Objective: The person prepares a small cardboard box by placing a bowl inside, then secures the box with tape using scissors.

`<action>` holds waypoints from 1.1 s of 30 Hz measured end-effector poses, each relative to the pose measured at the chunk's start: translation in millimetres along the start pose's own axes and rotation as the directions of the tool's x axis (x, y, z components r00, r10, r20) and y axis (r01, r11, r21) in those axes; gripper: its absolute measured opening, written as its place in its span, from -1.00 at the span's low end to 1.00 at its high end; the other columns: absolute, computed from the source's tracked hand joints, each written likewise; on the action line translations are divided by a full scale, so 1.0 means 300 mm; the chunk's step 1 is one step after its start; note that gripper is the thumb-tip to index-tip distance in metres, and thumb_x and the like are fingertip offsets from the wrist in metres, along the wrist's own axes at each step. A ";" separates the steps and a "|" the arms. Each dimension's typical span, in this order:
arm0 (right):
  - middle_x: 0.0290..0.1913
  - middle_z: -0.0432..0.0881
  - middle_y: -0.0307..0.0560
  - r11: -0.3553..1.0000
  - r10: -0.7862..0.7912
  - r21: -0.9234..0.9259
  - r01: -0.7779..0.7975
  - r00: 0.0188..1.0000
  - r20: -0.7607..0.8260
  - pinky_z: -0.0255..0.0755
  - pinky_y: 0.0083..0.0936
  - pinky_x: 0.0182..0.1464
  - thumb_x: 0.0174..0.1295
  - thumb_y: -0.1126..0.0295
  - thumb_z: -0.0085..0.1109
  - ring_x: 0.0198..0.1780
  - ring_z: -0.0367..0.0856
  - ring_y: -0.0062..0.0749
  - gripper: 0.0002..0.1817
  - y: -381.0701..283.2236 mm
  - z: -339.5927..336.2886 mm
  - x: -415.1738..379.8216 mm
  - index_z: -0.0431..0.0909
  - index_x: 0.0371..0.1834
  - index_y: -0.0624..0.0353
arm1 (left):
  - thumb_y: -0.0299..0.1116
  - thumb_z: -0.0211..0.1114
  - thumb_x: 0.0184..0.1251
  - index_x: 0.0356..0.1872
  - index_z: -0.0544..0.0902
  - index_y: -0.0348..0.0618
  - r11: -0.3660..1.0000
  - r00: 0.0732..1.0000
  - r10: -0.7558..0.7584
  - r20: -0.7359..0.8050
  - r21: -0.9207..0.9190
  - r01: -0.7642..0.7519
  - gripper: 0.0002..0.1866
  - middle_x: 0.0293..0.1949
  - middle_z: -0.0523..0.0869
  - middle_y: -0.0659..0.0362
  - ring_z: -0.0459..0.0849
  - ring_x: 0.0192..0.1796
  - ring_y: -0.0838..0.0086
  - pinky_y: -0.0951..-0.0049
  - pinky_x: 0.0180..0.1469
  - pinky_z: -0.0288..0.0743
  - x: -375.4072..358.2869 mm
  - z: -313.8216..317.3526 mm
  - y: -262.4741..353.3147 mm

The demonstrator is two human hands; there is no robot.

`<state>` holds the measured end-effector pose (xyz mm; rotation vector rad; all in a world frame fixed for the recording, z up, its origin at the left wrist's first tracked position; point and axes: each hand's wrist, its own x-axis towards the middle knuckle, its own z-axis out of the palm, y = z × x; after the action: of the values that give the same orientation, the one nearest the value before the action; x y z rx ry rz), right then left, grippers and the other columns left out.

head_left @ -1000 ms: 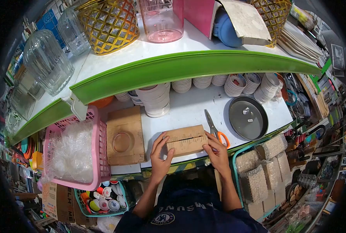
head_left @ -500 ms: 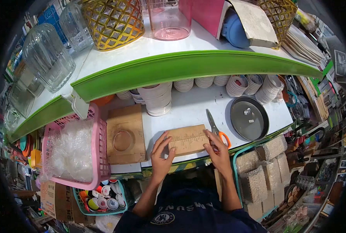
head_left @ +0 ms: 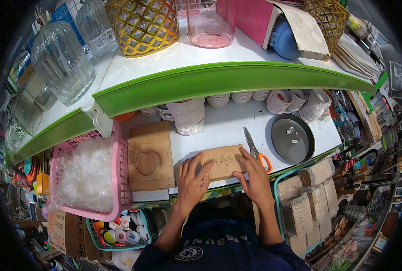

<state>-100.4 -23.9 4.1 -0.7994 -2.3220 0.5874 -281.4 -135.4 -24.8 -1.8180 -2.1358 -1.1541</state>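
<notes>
A flat brown piece of cardboard [head_left: 222, 163] with torn, rough marks along its middle lies near the counter's front edge. My left hand [head_left: 192, 180] grips its left end, fingers bent over the top. At the opposite end my right hand [head_left: 254, 178] holds it, with the thumb along the near edge and the fingers by the far corner. Just beyond my right fingers lie orange-handled scissors [head_left: 251, 142], their blades slightly apart. To the left, a round clear dish [head_left: 147, 163] rests on a larger cardboard sheet [head_left: 151, 135].
A dark round pan [head_left: 293, 138] sits at the right. Stacked white bowls [head_left: 186, 119] line the back beneath a green-edged shelf [head_left: 232, 77]. A pink basket [head_left: 124, 180] of bubble wrap stands left; a teal crate [head_left: 277, 203] holds wrapped boxes at lower right.
My left fingers have moved inward over the cardboard's top, and my right fingers have shifted along its end. The cardboard now looks flatter against the counter. The whole view has shifted slightly.
</notes>
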 end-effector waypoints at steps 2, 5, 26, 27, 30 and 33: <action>0.31 0.42 0.11 0.997 -0.006 -0.080 0.011 0.999 0.054 0.42 -0.19 0.22 0.17 0.28 0.33 0.24 0.48 0.06 -0.40 -0.017 -0.003 0.007 0.45 0.34 -0.11 | -0.44 0.18 0.26 0.09 0.67 -0.05 1.000 0.998 -0.010 0.069 -0.018 0.011 -0.64 0.22 0.48 -0.05 0.47 0.18 0.03 0.04 0.22 0.31 0.010 -0.012 0.009; 0.35 0.35 0.14 0.981 -0.001 -0.194 0.027 0.991 0.133 0.40 -0.17 0.24 0.17 0.27 0.33 0.27 0.43 0.09 -0.36 -0.029 -0.005 0.008 0.42 0.37 -0.16 | -0.44 0.17 0.27 0.12 0.65 -0.05 1.000 0.996 0.006 0.094 -0.015 -0.005 -0.63 0.22 0.46 -0.07 0.47 0.15 0.02 0.04 0.21 0.31 0.017 -0.020 0.002; 0.41 0.26 0.17 0.985 0.099 -0.153 -0.080 0.988 0.120 0.30 -0.15 0.32 0.17 0.23 0.32 0.35 0.32 0.08 -0.43 -0.064 0.035 0.024 0.49 0.31 -0.12 | -0.52 0.30 0.17 0.03 0.62 -0.29 0.879 0.938 -0.333 -0.098 0.326 0.347 -0.64 -0.02 0.51 -0.04 0.42 0.20 -0.01 0.04 0.22 0.36 -0.133 -0.221 -0.200; 0.42 0.25 0.16 0.981 0.104 -0.177 -0.082 0.988 0.116 0.26 -0.13 0.35 0.17 0.23 0.32 0.37 0.29 0.08 -0.43 -0.066 0.038 0.022 0.49 0.31 -0.11 | -0.54 0.29 0.17 0.00 0.63 -0.29 0.894 0.942 -0.328 -0.078 0.297 0.336 -0.67 -0.07 0.52 -0.03 0.44 0.16 -0.01 0.05 0.19 0.37 -0.135 -0.226 -0.198; 0.44 0.22 0.16 0.979 0.111 -0.184 -0.090 0.988 0.109 0.21 -0.09 0.37 0.19 0.23 0.31 0.40 0.24 0.11 -0.42 -0.069 0.049 0.016 0.47 0.33 -0.11 | -0.55 0.26 0.22 -0.05 0.64 -0.30 0.924 0.946 -0.319 -0.059 0.202 0.324 -0.73 -0.13 0.56 -0.01 0.50 0.07 0.09 0.14 0.11 0.41 -0.137 -0.240 -0.182; 0.45 0.21 0.16 0.979 0.103 -0.183 -0.084 0.990 0.093 0.20 -0.08 0.38 0.19 0.23 0.30 0.40 0.23 0.13 -0.42 -0.068 0.058 0.013 0.46 0.33 -0.12 | -0.53 0.24 0.28 -0.08 0.65 -0.33 0.911 0.911 -0.409 -0.055 -0.077 0.405 -0.79 -0.17 0.59 0.02 0.58 -0.05 0.25 0.29 0.00 0.46 -0.132 -0.252 -0.117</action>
<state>-122.5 -39.7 4.7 -0.9874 -2.4673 0.4738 -330.2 -212.2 -8.9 -1.3587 -2.5389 -1.3564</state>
